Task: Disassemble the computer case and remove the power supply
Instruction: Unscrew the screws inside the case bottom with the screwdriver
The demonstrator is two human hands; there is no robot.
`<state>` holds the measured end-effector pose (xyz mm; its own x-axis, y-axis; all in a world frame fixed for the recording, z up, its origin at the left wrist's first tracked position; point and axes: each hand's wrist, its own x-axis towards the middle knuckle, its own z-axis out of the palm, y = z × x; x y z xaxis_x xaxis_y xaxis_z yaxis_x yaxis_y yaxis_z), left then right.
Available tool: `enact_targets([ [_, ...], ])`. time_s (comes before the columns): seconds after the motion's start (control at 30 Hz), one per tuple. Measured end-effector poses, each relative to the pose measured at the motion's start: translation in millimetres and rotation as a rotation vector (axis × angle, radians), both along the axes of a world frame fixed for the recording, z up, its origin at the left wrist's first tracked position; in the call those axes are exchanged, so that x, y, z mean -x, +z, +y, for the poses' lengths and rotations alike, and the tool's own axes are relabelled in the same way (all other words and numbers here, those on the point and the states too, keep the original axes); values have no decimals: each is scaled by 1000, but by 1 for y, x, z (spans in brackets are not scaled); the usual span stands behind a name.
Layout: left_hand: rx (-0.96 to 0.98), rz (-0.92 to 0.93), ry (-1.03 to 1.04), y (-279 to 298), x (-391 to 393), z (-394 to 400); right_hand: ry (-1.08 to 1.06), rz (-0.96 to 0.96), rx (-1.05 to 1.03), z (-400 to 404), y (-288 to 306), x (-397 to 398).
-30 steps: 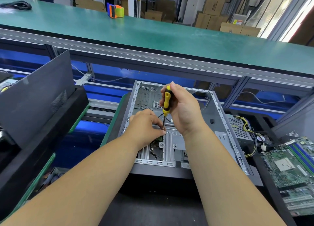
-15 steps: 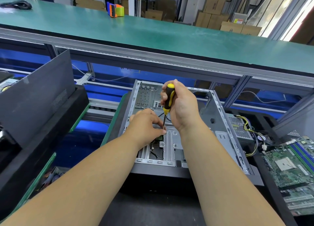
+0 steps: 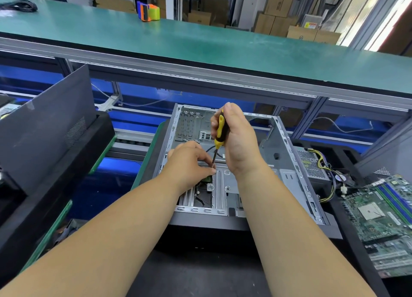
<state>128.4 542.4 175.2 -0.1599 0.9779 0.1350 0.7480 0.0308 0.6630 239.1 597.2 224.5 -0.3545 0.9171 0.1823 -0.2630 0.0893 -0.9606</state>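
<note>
In the middle of the dark counter [image 3: 200, 274] lies the open computer case [image 3: 287, 160], side panel off. Over its floor the left hand [image 3: 189, 165] curls, its grip pinching the metal shaft near the tip of the screwdriver [image 3: 219, 131] — the right hand [image 3: 239, 140], grip wrapped around the yellow-and-black handle, holds the tool nearly upright. Just right of the case sits the power supply [image 3: 312, 165], its yellow and black wires trailing out, with a green motherboard [image 3: 379, 214] beside it. Beyond the case runs a green conveyor [image 3: 223, 44].
</note>
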Motion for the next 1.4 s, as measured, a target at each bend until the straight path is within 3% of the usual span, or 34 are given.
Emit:
enact_targets([
  [0.37,23,-5,7,2,-1,-1,-19,29,118,5,4,-10],
  [0.63,18,38,0,1,0,-1,86,64,85,1,2,-6],
  [0.9,7,20,-5,2,0,-1,26,108,142,-3,-3,1],
  [1.07,2,14,1,1,1,-1,8,4,36,-3,-5,-1],
  [1.23,10,39,-8,1,1,-1,105,12,54,-1,-2,-4],
  [1.4,5,15,-5,0,1,-1,63,13,86,-1,3,-4],
])
